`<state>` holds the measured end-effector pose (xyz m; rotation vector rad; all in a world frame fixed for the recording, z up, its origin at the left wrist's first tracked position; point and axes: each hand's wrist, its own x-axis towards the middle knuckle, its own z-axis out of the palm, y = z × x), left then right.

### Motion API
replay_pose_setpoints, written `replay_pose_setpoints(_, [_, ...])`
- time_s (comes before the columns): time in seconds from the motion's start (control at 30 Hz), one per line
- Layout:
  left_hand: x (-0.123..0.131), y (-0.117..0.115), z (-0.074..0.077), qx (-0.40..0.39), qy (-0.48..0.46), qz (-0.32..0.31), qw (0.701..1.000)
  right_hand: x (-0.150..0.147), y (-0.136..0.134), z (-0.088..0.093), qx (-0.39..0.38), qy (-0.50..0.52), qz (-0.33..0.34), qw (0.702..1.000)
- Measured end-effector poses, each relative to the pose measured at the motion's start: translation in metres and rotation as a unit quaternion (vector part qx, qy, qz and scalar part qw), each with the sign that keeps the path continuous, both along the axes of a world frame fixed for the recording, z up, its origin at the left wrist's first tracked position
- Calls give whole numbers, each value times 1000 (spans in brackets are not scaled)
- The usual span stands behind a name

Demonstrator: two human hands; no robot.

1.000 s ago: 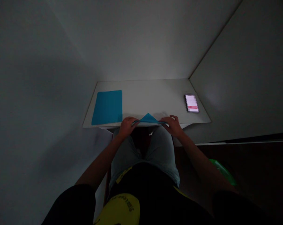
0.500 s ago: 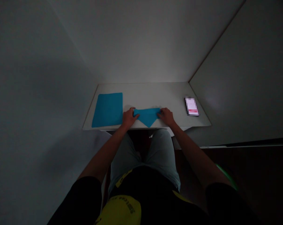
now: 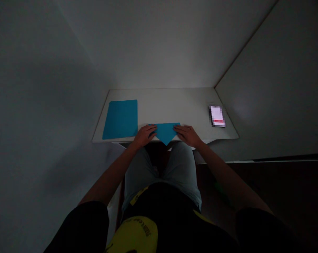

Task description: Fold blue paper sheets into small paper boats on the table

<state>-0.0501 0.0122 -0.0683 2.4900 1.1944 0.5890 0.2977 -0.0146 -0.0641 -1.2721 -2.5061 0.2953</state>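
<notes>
A folded sheet of blue paper (image 3: 166, 131) lies at the front edge of the white table, its point facing me and jutting slightly past the edge. Flat on the paper's left end rests my left hand (image 3: 145, 135), fingers stretched out. My right hand (image 3: 186, 135) lies over the right end in the same way, with its fingers extended toward the middle. Both hands press on the paper from above rather than gripping it. The paper's two end corners are partly hidden under the fingers.
To the left on the white table (image 3: 172, 105) lies a larger flat blue sheet (image 3: 120, 119). A phone (image 3: 217, 116) with a lit, blurred screen is at the right. Walls rise behind the table and on both sides. My legs (image 3: 180, 168) are below the front edge.
My fingers have gone from pinching the paper's ends to lying flat on top of it. The folded paper now sits a little nearer to me, its point past the table edge.
</notes>
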Motion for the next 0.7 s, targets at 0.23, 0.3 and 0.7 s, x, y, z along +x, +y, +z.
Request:
replay_pose_setpoints(0.23, [-30,-11,2,-26,42,-98,994,19,-9,8,-35,-3,62,997])
replay_pose_setpoints(0.3, [-34,-8,3,-39,38,-104,993,23,-5,11,-39,-3,75,996])
replay_pose_setpoints(0.7, [-17,5,21,-58,12,-62,996,13,12,10,-57,52,60,995])
